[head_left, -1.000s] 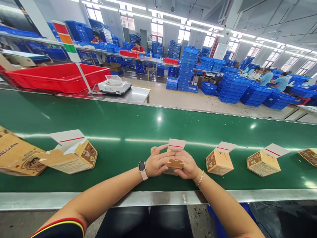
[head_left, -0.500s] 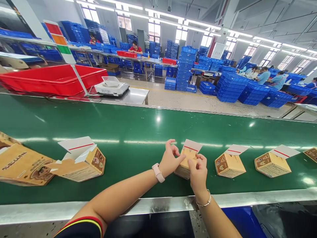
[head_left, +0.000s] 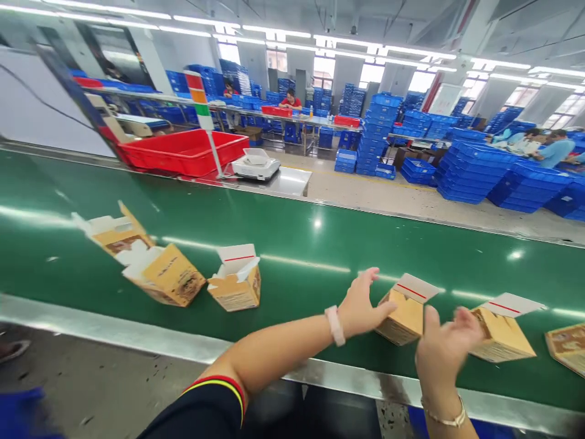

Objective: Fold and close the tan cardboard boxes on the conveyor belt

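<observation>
Looking along the green conveyor belt (head_left: 283,238), I see open cartons: one (head_left: 235,286) with its flap up, and a larger tan one (head_left: 167,277) beyond it, both well apart from my hands. My left hand (head_left: 363,303), fingers spread wide, touches a small tan carton (head_left: 402,314) whose white flap bears a red stripe. My right hand (head_left: 445,344), open and blurred, hovers between that carton and the next carton (head_left: 503,335).

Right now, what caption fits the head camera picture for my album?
Left hand touches a small brown carton on the green conveyor belt; right hand hovers open beside it.
</observation>
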